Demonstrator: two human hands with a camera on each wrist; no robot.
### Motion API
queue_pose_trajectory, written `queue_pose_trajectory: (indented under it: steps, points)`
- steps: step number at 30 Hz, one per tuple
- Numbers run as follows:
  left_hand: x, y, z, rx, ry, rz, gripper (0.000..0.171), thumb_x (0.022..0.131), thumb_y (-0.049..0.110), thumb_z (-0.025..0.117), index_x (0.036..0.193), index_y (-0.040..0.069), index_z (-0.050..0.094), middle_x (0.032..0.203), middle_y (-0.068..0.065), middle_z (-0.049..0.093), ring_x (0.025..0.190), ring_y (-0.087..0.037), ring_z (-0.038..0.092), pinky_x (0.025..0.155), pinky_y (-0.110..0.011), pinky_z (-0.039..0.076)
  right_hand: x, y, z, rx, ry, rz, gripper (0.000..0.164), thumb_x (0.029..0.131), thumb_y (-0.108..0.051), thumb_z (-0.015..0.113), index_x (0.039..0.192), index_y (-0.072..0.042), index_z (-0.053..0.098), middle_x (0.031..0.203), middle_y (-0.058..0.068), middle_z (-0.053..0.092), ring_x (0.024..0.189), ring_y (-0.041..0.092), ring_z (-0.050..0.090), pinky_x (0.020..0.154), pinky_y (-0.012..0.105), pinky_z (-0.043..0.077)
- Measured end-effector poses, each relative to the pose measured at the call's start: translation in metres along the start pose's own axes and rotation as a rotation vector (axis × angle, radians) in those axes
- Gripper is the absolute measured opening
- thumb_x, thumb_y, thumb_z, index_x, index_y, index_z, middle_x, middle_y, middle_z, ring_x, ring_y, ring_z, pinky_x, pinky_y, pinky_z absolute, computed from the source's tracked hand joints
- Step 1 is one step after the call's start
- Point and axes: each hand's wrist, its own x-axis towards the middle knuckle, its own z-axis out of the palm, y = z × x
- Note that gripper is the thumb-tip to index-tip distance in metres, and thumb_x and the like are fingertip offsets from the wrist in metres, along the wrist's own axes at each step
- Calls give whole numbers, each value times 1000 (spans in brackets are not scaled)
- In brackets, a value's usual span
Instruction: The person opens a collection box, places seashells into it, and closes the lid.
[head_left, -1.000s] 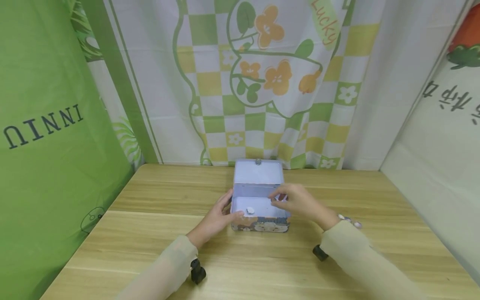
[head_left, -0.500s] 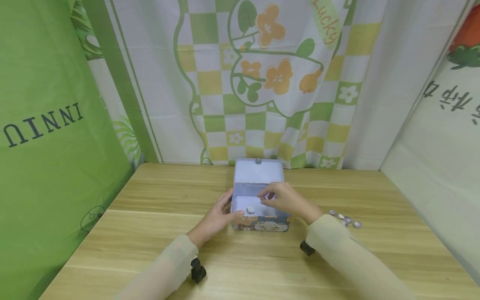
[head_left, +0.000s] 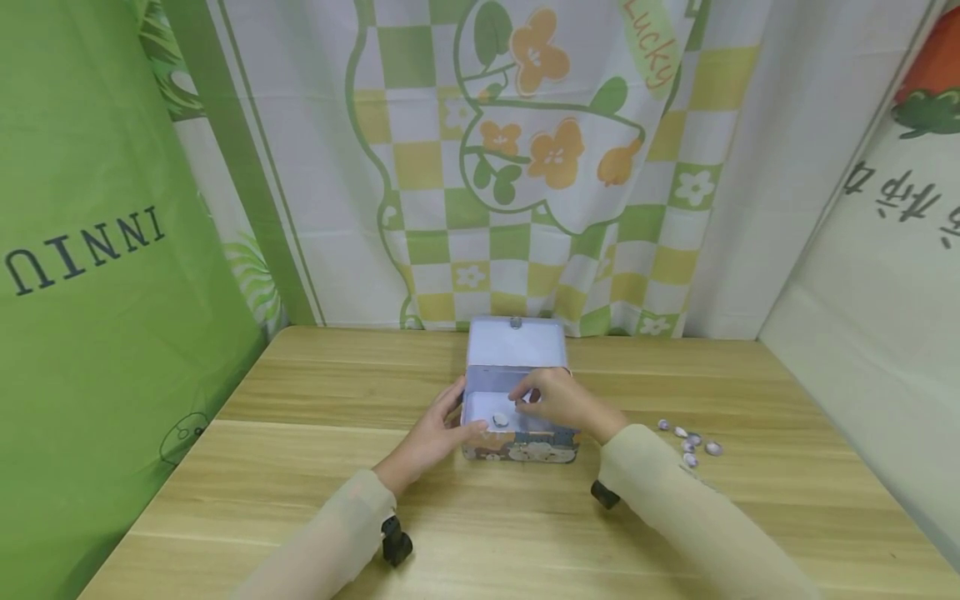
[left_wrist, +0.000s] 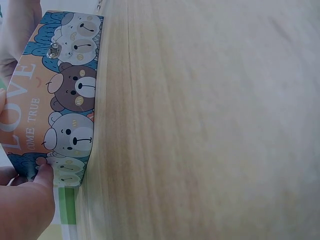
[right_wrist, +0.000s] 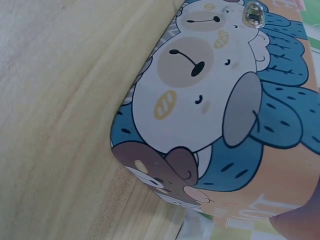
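Observation:
A small tin box with cartoon bears on its front stands near the table's back edge, its lid swung up. My left hand grips its left side, thumb over the front rim; the left wrist view shows that thumb on the printed front. Inside on the floor lies a whitish round piece, perhaps a shell. My right hand reaches in over the right wall, thumb and forefinger pinching a small dark piece that looks like a shell, mostly hidden by the fingertips. Several small purple-white shells lie right of the box.
The wooden table spreads around the box. A checked curtain hangs right behind it, a green cloth on the left and a pale cloth on the right. A metal clasp sits on the box's front.
My right hand has moved left, deeper over the box's inside, and its sleeve has uncovered the shells on the table. The left hand and the box have stayed put.

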Motion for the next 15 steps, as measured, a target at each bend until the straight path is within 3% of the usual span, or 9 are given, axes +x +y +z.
queue_pose_trajectory:
  steps: [5, 15]
  points:
    - [0, 0, 0, -7, 0, -7, 89, 95, 32, 72, 162, 15, 15, 167, -10, 5, 144, -47, 24, 113, -50, 35, -1, -1, 0, 23, -12, 36, 20, 89, -6, 75, 108, 0, 75, 105, 12, 73, 90, 26, 68, 79, 36, 60]
    - [2, -1, 1, -20, -6, 20, 90, 95, 29, 72, 161, 10, 15, 166, -14, 5, 146, -46, 21, 115, -49, 33, -6, 2, -5, 25, -8, 52, 18, 91, -5, 73, 108, -1, 75, 105, 10, 73, 90, 25, 67, 79, 35, 59]
